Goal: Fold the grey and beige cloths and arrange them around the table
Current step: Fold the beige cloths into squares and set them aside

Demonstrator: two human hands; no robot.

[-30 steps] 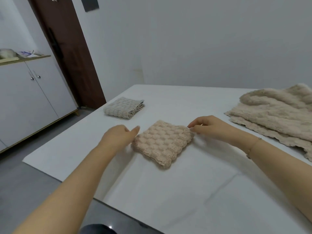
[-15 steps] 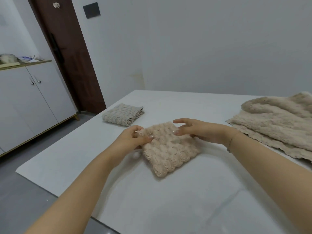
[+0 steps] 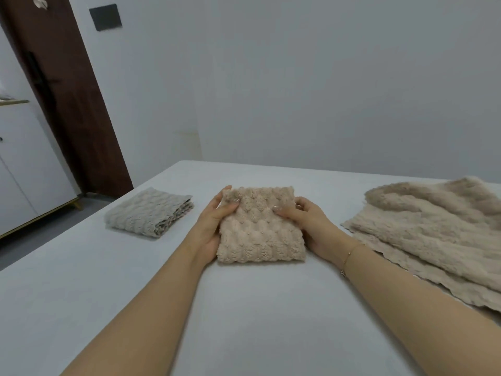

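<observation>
Beige cloth [image 3: 260, 229], folded, judged soft, light, compressible: left hand [image 3: 214, 226] and right hand [image 3: 306, 223] grip its opposite side edges; support underneath when lifting.

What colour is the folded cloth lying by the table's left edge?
Grey, with a ribbed fluffy texture; seen in the head view.

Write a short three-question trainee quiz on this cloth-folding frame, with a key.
1. True or false: both hands grip the folded beige cloth.
2. Which folded cloth lies to the left of it? A) grey cloth B) blue cloth C) red cloth
3. Fill in: the loose pile of cloths lies on the ____ side of the table.

Key: 1 true, the left hand and right hand hold its sides. 2 A, the grey cloth. 3 right.
</observation>
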